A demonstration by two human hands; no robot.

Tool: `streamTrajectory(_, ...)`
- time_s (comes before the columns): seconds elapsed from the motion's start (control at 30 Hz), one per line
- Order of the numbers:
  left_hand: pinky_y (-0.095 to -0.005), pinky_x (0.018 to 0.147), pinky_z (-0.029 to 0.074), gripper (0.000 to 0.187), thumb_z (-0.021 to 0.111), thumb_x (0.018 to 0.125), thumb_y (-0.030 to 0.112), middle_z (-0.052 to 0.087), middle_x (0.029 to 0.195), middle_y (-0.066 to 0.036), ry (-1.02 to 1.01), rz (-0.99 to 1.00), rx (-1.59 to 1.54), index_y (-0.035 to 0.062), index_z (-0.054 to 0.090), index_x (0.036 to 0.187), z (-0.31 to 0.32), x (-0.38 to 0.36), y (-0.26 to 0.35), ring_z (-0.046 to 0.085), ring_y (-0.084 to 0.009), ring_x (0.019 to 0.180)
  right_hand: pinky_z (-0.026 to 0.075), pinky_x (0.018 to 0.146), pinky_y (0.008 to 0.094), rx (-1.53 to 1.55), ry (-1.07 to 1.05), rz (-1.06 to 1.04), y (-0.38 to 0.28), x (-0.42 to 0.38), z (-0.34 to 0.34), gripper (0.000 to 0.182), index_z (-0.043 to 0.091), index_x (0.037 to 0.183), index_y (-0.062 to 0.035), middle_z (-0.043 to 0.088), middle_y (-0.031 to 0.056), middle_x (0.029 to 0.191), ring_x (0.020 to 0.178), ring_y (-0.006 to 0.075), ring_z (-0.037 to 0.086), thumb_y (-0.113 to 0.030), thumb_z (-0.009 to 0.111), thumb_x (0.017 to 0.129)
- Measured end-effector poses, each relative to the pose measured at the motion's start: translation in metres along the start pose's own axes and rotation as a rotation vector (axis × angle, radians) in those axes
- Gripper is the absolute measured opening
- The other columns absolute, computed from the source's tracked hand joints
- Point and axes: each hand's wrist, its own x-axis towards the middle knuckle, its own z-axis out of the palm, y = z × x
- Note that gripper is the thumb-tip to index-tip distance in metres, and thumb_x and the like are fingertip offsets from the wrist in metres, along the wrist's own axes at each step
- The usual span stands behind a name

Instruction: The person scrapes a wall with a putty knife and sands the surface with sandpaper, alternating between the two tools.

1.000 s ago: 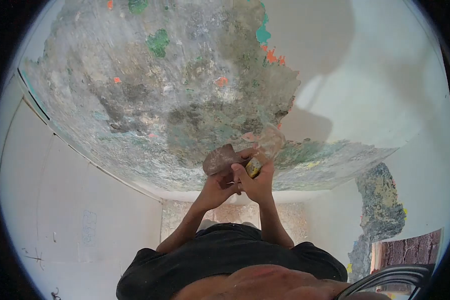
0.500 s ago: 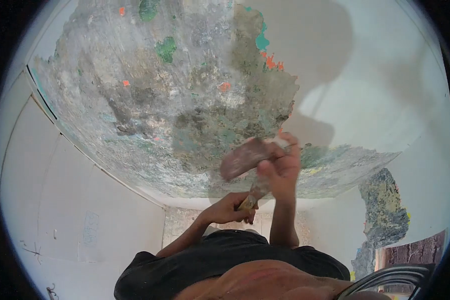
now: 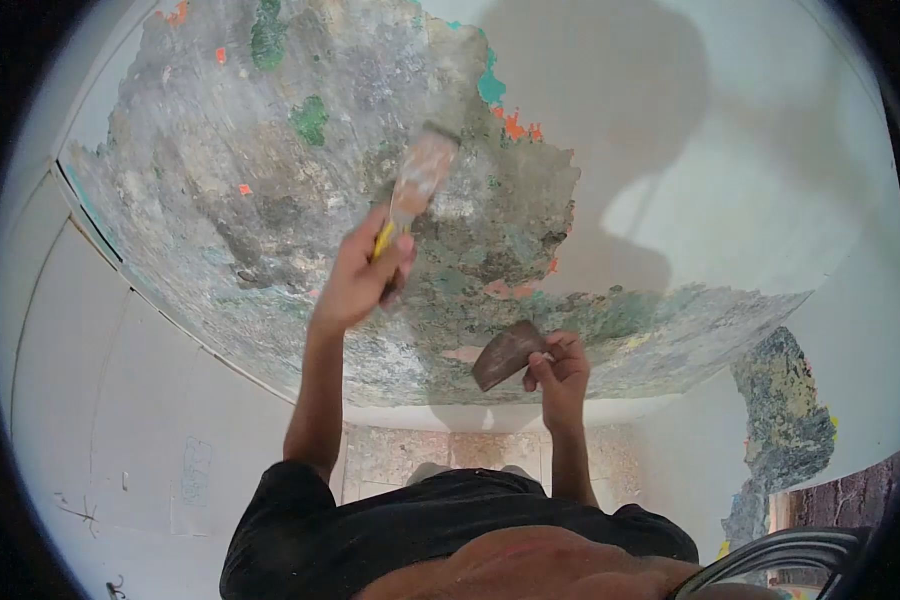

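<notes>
My left hand point(image 3: 362, 270) is wrapped round the yellow handle of a putty knife point(image 3: 426, 168). The knife's blade, smeared with pale residue and slightly blurred, points up over the bare grey patch of wall point(image 3: 270, 130). Lower and to the right, my right hand point(image 3: 564, 375) pinches the edge of a brown, slightly curved sandpaper-like sheet point(image 3: 510, 354). That sheet overlaps the lower part of the patch in this view.
Smooth white paint point(image 3: 740, 200) borders the stripped patch on the right, where my shadow falls. Orange, green and turquoise paint scraps dot the patch. A white panelled surface point(image 3: 150, 400) stands at left. A tiled floor point(image 3: 400, 450) shows below, and grey cables point(image 3: 790, 560) hang at lower right.
My left hand has risen from near my waist to the wall with the putty knife. My right hand has moved down a little, still holding the brown sheet.
</notes>
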Motion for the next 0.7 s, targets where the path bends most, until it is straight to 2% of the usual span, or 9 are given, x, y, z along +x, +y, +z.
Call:
streamTrajectory(0.17, -0.0188, 0.038, 0.027, 0.027, 0.053, 0.099, 0.025, 0.044, 0.069, 0.004, -0.074, -0.101, -0.053, 0.0115, 0.051, 0.123, 0.018, 0.04, 0.041, 0.037, -0.0021, 0.045, 0.042, 0.047, 0.0232, 0.075, -0.022, 0.084, 0.004, -0.013, 0.005, 0.025, 0.051, 0.106, -0.0068, 0.058, 0.0046, 0.084, 0.054, 0.009, 0.052, 0.001, 0.065, 0.088)
streamTrajectory(0.27, -0.0184, 0.039, 0.026, 0.028, 0.054, 0.099, 0.023, 0.044, 0.069, 0.005, 0.042, -0.134, -0.062, 0.0122, 0.051, 0.125, 0.023, 0.028, 0.048, 0.035, -0.0017, 0.045, 0.042, 0.047, 0.0228, 0.049, 0.042, 0.07, 0.003, -0.013, -0.005, 0.024, 0.051, 0.106, -0.0067, 0.058, 0.0037, 0.083, 0.055, 0.0085, 0.052, 0.001, 0.065, 0.088)
streamTrajectory(0.37, -0.0185, 0.038, 0.026, 0.029, 0.054, 0.099, 0.021, 0.044, 0.069, 0.005, 0.008, -0.072, -0.055, 0.0128, 0.051, 0.126, 0.032, 0.035, 0.055, 0.032, -0.0014, 0.045, 0.042, 0.047, 0.0229, -0.01, 0.094, 0.06, 0.004, -0.009, -0.019, 0.024, 0.051, 0.105, -0.007, 0.058, 0.0028, 0.084, 0.055, 0.008, 0.051, 0.001, 0.065, 0.088)
streamTrajectory(0.47, -0.0184, 0.038, 0.025, 0.029, 0.054, 0.098, 0.02, 0.044, 0.069, 0.005, 0.014, -0.114, -0.085, 0.0133, 0.051, 0.127, 0.024, 0.034, 0.051, 0.031, -0.0008, 0.045, 0.041, 0.048, 0.0232, 0.019, 0.097, 0.044, -0.006, -0.006, -0.016, 0.024, 0.051, 0.104, -0.0073, 0.059, 0.0026, 0.086, 0.056, 0.0075, 0.051, 0.001, 0.065, 0.087)
streamTrajectory(0.57, -0.0184, 0.038, 0.024, 0.028, 0.054, 0.098, 0.02, 0.044, 0.069, 0.005, 0.049, -0.07, -0.046, 0.0131, 0.052, 0.126, 0.032, 0.036, 0.056, 0.031, -0.0005, 0.045, 0.041, 0.048, 0.0232, 0.013, 0.082, 0.023, -0.011, -0.002, -0.017, 0.024, 0.051, 0.104, -0.0072, 0.059, 0.0031, 0.087, 0.057, 0.0074, 0.051, 0.001, 0.066, 0.087)
streamTrajectory(0.7, -0.0182, 0.038, 0.024, 0.031, 0.054, 0.098, 0.019, 0.044, 0.069, 0.005, 0.017, -0.115, -0.035, 0.0126, 0.052, 0.128, 0.02, 0.034, 0.061, 0.031, -0.0007, 0.044, 0.041, 0.049, 0.023, 0.012, 0.034, 0.077, -0.007, -0.005, -0.01, 0.024, 0.05, 0.104, -0.0071, 0.059, 0.0033, 0.088, 0.059, 0.0074, 0.051, 0.0, 0.066, 0.087)
